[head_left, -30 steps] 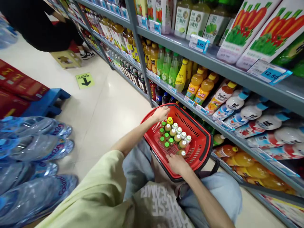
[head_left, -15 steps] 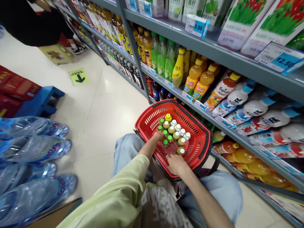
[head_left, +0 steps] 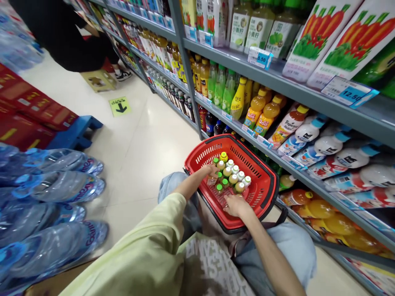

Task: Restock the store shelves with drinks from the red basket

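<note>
**Bottle rows mostly formed inside the red basket**

The small bottles stood in a close group in the red shopping basket [head_left: 264, 176], which sat by the person's knees, just beside the drinks shelf [head_left: 228, 57]. Much of the arrangement looked done: the white-capped bottles [head_left: 246, 181] formed two slanting rows on the shelf side, and one yellow-capped bottle [head_left: 224, 157] stood at the far end. The green-capped bottles [head_left: 219, 188] were gathered toward the left, in a looser order than the white caps.

The left part seemed the less settled one. There the left hand [head_left: 210, 170] reached over the basket wall, its fingers curled down at a small clear bottle [head_left: 212, 180] beside the green caps. Whether that grip was holding the bottle or merely touching it could not be made out. The right hand [head_left: 236, 205] was low at the near side of the basket, fingers forward, close to the nearest white cap; its grip was narrow or loosely bent, and the palm was hidden, so what it held, if anything, was unclear. How many bottles were left to settle could not be judged from this view.
</note>
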`<state>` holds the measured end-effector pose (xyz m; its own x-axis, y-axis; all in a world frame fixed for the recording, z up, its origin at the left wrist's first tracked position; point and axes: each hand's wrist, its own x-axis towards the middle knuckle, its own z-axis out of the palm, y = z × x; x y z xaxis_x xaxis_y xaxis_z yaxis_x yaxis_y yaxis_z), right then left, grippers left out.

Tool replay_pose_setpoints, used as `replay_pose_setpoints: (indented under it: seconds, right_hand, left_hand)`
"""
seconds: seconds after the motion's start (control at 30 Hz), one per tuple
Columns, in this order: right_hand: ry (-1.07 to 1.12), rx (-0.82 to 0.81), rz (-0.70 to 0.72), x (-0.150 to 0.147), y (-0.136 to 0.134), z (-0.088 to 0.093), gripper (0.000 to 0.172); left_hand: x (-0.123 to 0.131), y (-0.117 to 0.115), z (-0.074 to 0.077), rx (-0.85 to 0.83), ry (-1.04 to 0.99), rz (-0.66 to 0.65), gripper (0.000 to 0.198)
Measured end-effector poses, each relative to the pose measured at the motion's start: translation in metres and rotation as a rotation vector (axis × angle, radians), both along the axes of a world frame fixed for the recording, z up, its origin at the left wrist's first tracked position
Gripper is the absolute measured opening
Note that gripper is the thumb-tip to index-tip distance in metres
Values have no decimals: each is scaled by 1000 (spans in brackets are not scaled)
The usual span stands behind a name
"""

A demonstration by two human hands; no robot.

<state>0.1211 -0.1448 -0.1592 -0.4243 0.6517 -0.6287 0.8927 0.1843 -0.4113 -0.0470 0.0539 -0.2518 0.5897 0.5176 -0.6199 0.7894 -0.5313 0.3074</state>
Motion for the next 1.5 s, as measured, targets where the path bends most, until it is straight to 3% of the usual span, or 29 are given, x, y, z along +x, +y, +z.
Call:
replay_pose_setpoints:
  seconds: [0.2,0.3,0.37,0.47,0.57,0.77,0.97,1.17,1.33,1.5]
  right_hand:
    - [25,67,-51,4,3,-5,54]
    - [49,166,-113,5,6,-4,65]
    - [127,268,-229,5,9,-5,76]
    - [372,405,-470,2,17,-13,86]
    - [728,463,-647,-5,26,-20,82]
    - [1286,360,-925,-17,34,-10,68]
    - [1363,160,-1019,-8,23,21,73]
    - [1137,99,-887,2,9,45,76]
    - [1159,45,-919,7,4,52,77]
    - [1474,28,-1075,3,5,54,72]
  left_hand:
    - [6,23,69,-37,44,-171,39]
    - [10,23,112,4,-10,-268,38]
    - [15,22,141,34,-51,-349,33]
    - [25,18,186,71,-103,-469,27]
    - [34,11,225,103,-157,-550,26]
    - [47,-11,277,235,-322,-630,20]
    - [57,-16,303,423,-318,-468,37]
    - [74,-19,300,511,-326,-387,58]
    - [87,-24,297,514,-334,-386,53]
    - [92,-16,299,516,-427,-440,40]
